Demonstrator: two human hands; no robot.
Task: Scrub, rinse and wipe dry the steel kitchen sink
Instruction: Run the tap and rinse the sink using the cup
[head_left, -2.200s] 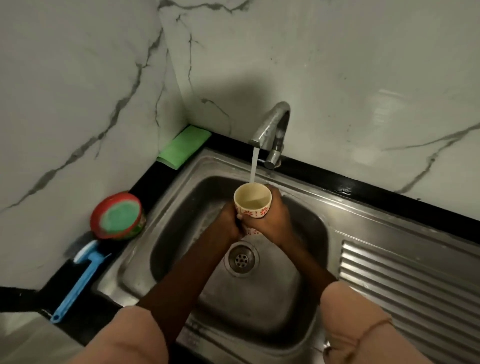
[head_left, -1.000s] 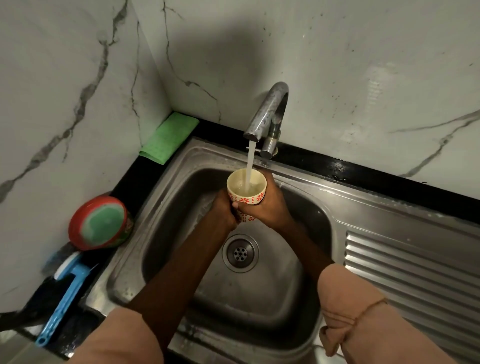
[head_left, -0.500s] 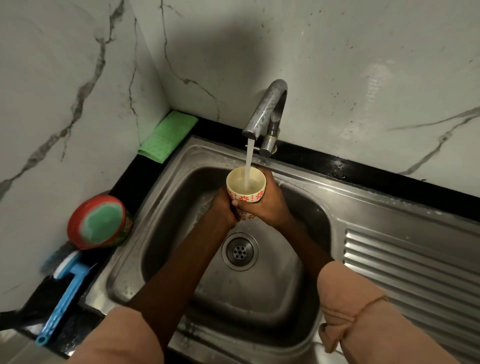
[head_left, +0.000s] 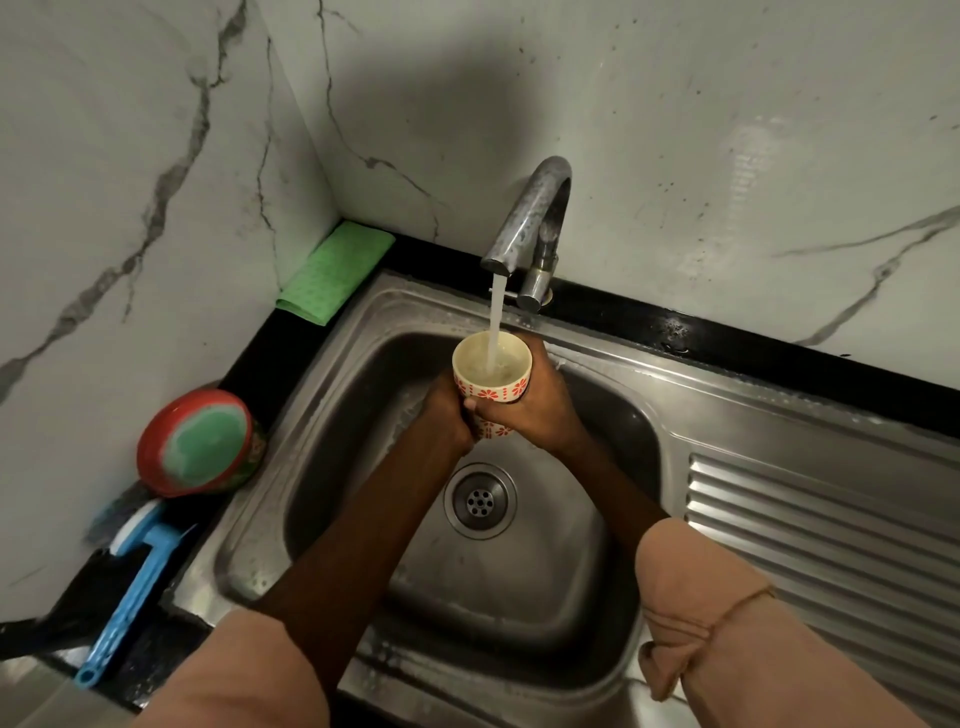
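Over the steel sink (head_left: 597, 613), both hands wrap a cup (head_left: 492, 370) under running water: left hand (head_left: 441, 415), right hand (head_left: 537, 410). Fingers mostly hidden.

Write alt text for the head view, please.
Both hands, left and right, hold a cup under a running tap above a steel sink. On the counter to the left lie a green cloth, a round scrubber and a blue brush.

steel sink (head_left: 597, 499), wet basin, centre drain (head_left: 480, 500)
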